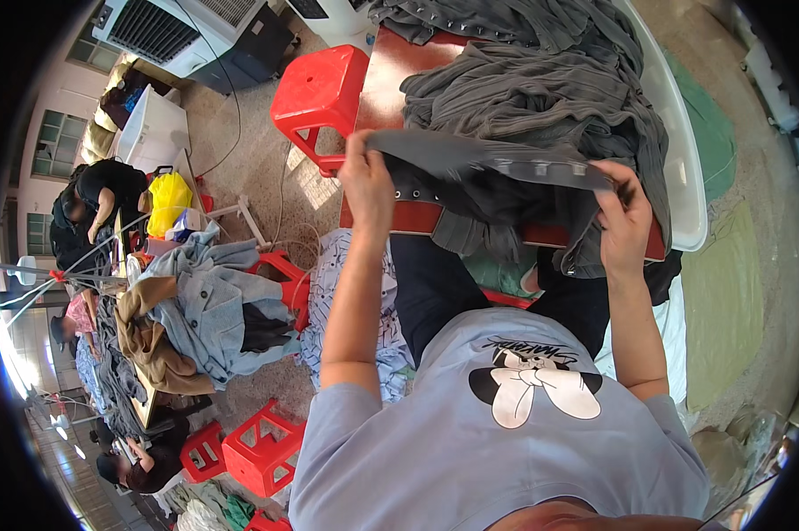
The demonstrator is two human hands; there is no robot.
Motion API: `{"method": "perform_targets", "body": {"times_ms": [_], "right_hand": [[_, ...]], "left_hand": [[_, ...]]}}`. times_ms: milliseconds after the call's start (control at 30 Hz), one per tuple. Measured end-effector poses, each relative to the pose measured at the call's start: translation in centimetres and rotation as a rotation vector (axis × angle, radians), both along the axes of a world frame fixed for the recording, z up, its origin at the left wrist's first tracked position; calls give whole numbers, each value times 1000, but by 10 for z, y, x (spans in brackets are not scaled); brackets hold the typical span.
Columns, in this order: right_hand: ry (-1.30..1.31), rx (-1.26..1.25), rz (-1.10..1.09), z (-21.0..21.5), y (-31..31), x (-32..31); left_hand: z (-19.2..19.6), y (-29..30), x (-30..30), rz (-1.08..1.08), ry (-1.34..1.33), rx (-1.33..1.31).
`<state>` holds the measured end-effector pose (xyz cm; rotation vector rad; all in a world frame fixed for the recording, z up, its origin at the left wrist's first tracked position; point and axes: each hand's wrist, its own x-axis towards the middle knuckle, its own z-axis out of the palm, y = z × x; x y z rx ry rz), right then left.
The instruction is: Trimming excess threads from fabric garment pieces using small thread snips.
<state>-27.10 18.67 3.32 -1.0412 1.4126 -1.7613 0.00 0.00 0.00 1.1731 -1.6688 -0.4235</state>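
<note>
Heaped grey garments (541,97) cover a reddish table (391,71) beside a red stool (322,88), and over its near edge the left hand (368,181) and right hand (623,212) each pinch an end of a studded grey strip (497,162), stretching it flat, seemingly for inspection.

From my remote seat: a speckled floor (258,142) carries red plastic stools (322,91), one far, several near left. An air cooler (196,31) stands far left beside windows (54,146) in a pale wall. Daylight falls across the floor by the far stool.
</note>
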Motion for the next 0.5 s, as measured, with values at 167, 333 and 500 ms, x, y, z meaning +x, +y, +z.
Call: {"method": "perform_targets", "body": {"times_ms": [167,333,500], "right_hand": [[780,-365,105,21,-9,41],[1017,-125,855,20,-33,107],[585,192,561,3,-101,82]], "left_hand": [[124,-22,-12,-78,-126,-268],[265,0,-55,-353,-132,-555],[348,-32,36,-227,-556,-1246]]}}
